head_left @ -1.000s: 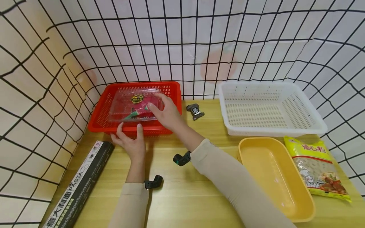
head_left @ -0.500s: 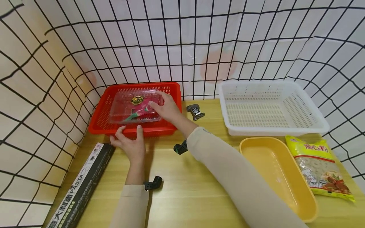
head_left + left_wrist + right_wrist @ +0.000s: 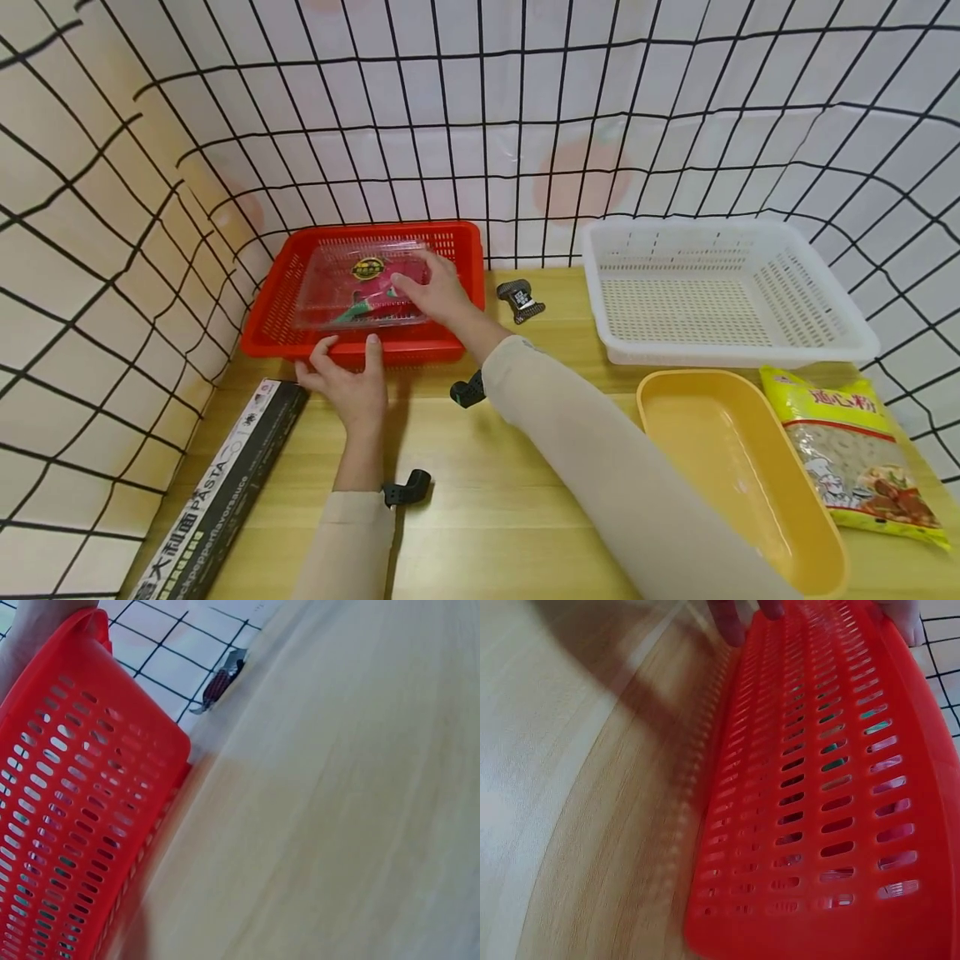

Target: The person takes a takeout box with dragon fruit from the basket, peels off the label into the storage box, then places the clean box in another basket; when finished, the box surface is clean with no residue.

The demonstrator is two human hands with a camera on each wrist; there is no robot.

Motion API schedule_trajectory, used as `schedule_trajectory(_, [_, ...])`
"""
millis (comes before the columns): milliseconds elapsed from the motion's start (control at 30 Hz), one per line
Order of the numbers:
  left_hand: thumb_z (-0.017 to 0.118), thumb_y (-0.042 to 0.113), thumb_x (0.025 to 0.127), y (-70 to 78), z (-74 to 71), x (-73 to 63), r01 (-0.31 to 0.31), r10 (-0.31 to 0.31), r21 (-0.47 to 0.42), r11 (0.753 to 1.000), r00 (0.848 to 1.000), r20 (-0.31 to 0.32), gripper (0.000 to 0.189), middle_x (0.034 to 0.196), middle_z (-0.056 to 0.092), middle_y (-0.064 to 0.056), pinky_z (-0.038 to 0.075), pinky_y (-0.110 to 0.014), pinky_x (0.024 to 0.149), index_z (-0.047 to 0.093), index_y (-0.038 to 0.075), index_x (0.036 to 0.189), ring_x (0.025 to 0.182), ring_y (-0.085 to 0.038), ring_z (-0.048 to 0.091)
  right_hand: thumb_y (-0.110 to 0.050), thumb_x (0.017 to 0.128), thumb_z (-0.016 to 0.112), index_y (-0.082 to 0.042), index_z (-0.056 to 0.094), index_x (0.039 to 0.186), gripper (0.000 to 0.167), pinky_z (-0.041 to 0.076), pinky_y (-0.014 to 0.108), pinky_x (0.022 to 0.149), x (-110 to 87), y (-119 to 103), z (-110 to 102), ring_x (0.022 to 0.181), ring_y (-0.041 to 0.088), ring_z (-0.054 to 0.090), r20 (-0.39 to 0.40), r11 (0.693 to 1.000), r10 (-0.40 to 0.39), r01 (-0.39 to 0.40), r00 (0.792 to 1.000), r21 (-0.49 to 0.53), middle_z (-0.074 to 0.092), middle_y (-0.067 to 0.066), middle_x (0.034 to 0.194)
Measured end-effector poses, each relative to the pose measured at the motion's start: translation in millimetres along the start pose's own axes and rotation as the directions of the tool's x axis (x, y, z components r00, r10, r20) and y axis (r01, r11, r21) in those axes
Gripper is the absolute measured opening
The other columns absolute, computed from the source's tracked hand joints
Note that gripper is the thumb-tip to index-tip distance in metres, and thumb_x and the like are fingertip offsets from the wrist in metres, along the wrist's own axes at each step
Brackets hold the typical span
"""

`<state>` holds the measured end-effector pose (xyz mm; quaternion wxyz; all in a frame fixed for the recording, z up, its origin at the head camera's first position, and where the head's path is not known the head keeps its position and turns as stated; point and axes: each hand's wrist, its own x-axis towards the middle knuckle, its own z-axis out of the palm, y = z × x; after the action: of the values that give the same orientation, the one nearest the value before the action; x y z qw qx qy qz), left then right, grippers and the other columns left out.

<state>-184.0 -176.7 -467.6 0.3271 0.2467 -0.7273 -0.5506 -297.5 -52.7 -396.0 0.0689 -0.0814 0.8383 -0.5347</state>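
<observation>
A clear plastic box [image 3: 337, 292] with a gold-and-black round label lies in the red basket [image 3: 442, 343], over something pink and green. My right hand [image 3: 441, 292] reaches over the basket and holds the box by its right end, thumb on top. At the basket's front, my left hand [image 3: 351, 390] has its fingers spread against the rim and outer wall. In the right wrist view, left-hand fingers [image 3: 727, 621] show low along the slotted red wall. Part of the right hand [image 3: 46, 630] shows above the basket rim in the left wrist view.
A long pasta box [image 3: 225, 483] lies at left. Right of the red basket is a small dark packet [image 3: 521, 300]. Further right stand a white basket [image 3: 735, 354] and a yellow tray [image 3: 731, 450], with a yellow pasta bag [image 3: 855, 458] beside them. Black wire mesh [image 3: 483, 133] encloses the back and sides.
My right wrist has turned slightly while keeping hold of the plastic box. The left hand stays at the basket's front. The head view has shifted a little.
</observation>
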Motion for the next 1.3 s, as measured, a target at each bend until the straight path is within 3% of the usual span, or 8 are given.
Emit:
schedule_trajectory(433, [0.077, 0.035, 0.088, -1.1, 0.3, -1.6, -0.028, 0.028, 0.002, 1.000, 1.000, -0.008, 0.056, 0.163, 0.001, -0.020, 0.021, -0.062, 0.124, 0.045, 0.017, 0.130, 0.155, -0.041, 0.003, -0.047, 0.098, 0.064, -0.027, 0.031, 0.159, 0.073, 0.042, 0.053, 0.116, 1.7, 1.2, 5.2, 0.138, 0.035, 0.048, 0.089, 0.995, 0.087, -0.083, 0.992, -0.056, 0.046, 0.012, 0.156])
schedule_trajectory(700, [0.077, 0.035, 0.089, -1.6, 0.5, -1.7, -0.040, 0.040, -0.001, 0.999, 0.999, -0.004, 0.056, 0.162, 0.001, -0.019, 0.018, -0.063, 0.125, 0.044, 0.017, 0.131, 0.155, -0.040, 0.002, -0.047, 0.101, 0.059, -0.027, 0.027, 0.161, 0.071, 0.038, 0.054, 0.119, 2.0, 2.3, 4.6, 0.143, 0.036, 0.045, 0.136, 0.991, 0.112, -0.100, 0.984, -0.092, 0.042, 0.012, 0.161])
schedule_trajectory(933, [0.076, 0.036, 0.089, -2.7, 1.1, -0.2, -0.043, 0.043, 0.003, 0.999, 0.999, 0.002, 0.057, 0.162, 0.001, -0.019, 0.020, -0.063, 0.124, 0.043, 0.018, 0.131, 0.155, -0.039, 0.002, -0.043, 0.102, 0.059, -0.027, 0.029, 0.160, 0.068, 0.039, 0.051, 0.119, 4.0, 2.5, 5.0, 0.141, 0.035, 0.048, 0.130, 0.990, 0.102, -0.089, 0.986, -0.106, 0.044, 0.012, 0.159])
schedule_trajectory(1300, [0.076, 0.034, 0.089, -3.1, 0.3, -0.7, -0.036, 0.036, 0.003, 0.999, 0.999, 0.001, 0.057, 0.162, 0.001, -0.017, 0.021, -0.060, 0.125, 0.043, 0.017, 0.132, 0.155, -0.038, 0.003, -0.039, 0.102, 0.060, -0.031, 0.035, 0.157, 0.061, 0.043, 0.051, 0.116, 7.8, 2.7, 8.0, 0.131, 0.033, 0.054, 0.091, 0.985, 0.143, -0.134, 0.985, -0.106, 0.049, 0.012, 0.154])
